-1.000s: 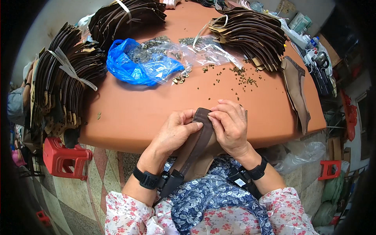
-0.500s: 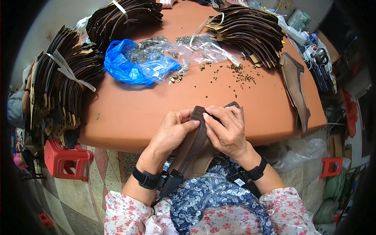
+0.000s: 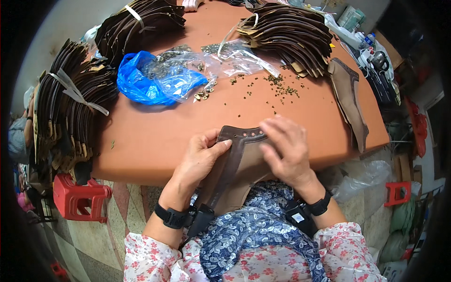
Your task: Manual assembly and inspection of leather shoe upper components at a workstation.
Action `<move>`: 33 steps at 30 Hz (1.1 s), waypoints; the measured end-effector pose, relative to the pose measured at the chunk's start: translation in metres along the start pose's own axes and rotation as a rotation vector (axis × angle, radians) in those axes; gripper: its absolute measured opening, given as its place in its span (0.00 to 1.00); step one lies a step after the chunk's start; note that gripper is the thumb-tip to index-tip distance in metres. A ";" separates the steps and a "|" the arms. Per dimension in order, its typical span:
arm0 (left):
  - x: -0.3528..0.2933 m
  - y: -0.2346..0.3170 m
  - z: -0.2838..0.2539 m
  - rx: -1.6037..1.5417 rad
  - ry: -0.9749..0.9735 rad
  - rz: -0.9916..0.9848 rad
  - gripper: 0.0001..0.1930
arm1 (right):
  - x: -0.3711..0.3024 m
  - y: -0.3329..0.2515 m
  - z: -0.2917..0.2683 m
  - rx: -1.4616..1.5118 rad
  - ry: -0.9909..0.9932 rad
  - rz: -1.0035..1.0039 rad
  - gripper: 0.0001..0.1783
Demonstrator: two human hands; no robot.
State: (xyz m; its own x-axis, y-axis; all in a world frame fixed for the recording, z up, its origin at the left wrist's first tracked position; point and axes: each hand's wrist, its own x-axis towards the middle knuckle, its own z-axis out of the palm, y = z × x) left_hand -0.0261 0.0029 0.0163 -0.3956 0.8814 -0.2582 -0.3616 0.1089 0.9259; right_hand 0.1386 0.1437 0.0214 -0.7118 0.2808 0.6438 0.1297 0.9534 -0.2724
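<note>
A brown leather boot upper (image 3: 241, 165) with a darker band lies across my lap at the near table edge. A row of small holes, some ringed by metal eyelets (image 3: 252, 134), runs along its dark top strip. With thumb and fingers closed, my left hand (image 3: 197, 155) pinches its upper left corner. My right hand (image 3: 292, 155) hovers at the right end of the strip, thumb apart from the fingers. Those fingers are slightly blurred, and nothing shows in them. Beyond the hands, small loose metal eyelets (image 3: 280, 89) are scattered over the orange table (image 3: 159, 141).
Tied stacks of leather pieces stand at the left (image 3: 80, 98), far left (image 3: 136, 28) and far right (image 3: 286, 37). A blue plastic bag (image 3: 145, 87) and clear bags of metal parts lie mid-table. Another upper (image 3: 347, 101) rests at the right edge. A red stool (image 3: 80, 197) stands below left.
My right hand has let go of the upper's top and moved right, its fingers spreading. The top strip has turned flatter into view, showing its holes. My left hand keeps its pinch.
</note>
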 end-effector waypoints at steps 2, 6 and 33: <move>0.001 -0.001 0.000 0.012 0.013 -0.005 0.11 | -0.001 0.030 -0.004 0.073 0.040 0.205 0.14; 0.000 0.001 0.002 0.033 0.041 0.021 0.10 | 0.001 0.062 -0.008 0.198 -0.081 0.520 0.08; 0.002 0.001 0.006 0.091 0.080 0.016 0.10 | 0.040 0.090 0.033 -0.133 -0.257 0.300 0.08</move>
State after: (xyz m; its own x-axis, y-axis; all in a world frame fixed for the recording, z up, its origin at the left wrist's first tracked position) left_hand -0.0219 0.0076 0.0190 -0.4683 0.8442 -0.2606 -0.2779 0.1392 0.9505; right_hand 0.0988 0.2376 -0.0008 -0.7760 0.5277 0.3454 0.4337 0.8441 -0.3154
